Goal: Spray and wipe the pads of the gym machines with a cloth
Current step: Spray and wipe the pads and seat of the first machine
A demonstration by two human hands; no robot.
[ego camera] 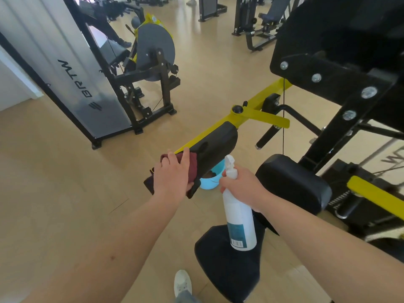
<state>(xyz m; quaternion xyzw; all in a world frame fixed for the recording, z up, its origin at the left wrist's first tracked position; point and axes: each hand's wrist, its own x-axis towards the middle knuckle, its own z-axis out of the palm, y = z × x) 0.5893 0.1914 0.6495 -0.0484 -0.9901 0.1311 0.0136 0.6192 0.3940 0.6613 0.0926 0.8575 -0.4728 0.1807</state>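
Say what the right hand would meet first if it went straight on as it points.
Probably the black pad, near the cloth; the blue bowl lies in that line too, but seems lower. Depth is unclear.

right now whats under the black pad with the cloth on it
A light blue tub on the floor, below the pad. The pad and the spray bottle hide part of it, so its contents cannot be made out.
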